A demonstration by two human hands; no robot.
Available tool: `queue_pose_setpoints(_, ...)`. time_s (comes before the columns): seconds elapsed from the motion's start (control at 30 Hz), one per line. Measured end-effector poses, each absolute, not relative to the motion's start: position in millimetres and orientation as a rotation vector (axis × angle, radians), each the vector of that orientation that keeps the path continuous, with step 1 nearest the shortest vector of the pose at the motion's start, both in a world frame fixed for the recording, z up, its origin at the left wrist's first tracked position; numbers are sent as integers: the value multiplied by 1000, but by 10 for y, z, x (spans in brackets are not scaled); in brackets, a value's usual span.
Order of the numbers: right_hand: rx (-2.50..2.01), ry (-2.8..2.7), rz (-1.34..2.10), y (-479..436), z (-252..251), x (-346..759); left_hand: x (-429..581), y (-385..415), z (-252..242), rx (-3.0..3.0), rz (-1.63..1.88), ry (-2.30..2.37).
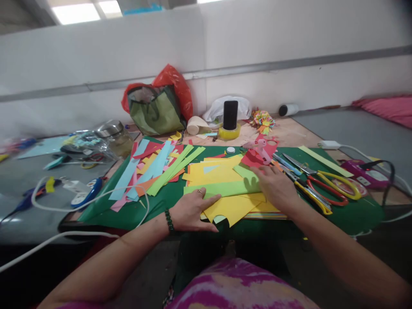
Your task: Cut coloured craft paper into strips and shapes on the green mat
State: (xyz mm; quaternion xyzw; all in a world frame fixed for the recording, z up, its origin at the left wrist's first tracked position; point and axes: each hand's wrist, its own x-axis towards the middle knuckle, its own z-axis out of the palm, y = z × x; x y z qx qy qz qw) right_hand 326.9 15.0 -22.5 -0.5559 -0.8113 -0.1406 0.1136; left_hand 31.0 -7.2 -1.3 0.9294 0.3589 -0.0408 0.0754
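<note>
My left hand point(193, 211) lies flat with fingers stretched out on a yellow paper sheet point(233, 207) near the front edge of the green cutting mat point(154, 201). A ring and a dark bead bracelet show on that hand and wrist. My right hand point(275, 185) rests palm down with fingers spread on a light green paper strip point(225, 188) and the stack of yellow sheets point(214, 172). Neither hand grips anything.
Loose coloured paper strips point(154, 169) lie left on the mat. Scissors with yellow and red handles point(331, 189) and a cutter lie right. A phone point(230, 115) stands in a yellow tape roll, bags point(154, 107) behind. White cables point(96, 199) and a glass jar point(116, 135) are left.
</note>
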Motion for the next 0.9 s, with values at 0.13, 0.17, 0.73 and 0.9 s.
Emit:
queue_pose_setpoints(0.13, -1109, -2782, -201, -7, -41, 2851, 321, -56, -17, 2786, -143, 1079)
queue_pose_setpoints(0.17, -1047, -2851, -155, -36, -26, 2753, 321, -53, -22, 2792, -146, 1073)
queue_pose_setpoints(0.73, -1161, -2965, -79, -82, -31, 2646, 284, -29, -72, 2771, -134, 1101)
queue_pose_setpoints(0.9, -1154, -2901, -3, -89, -88, 2874, 285, -50, -50, 2757, -140, 1122)
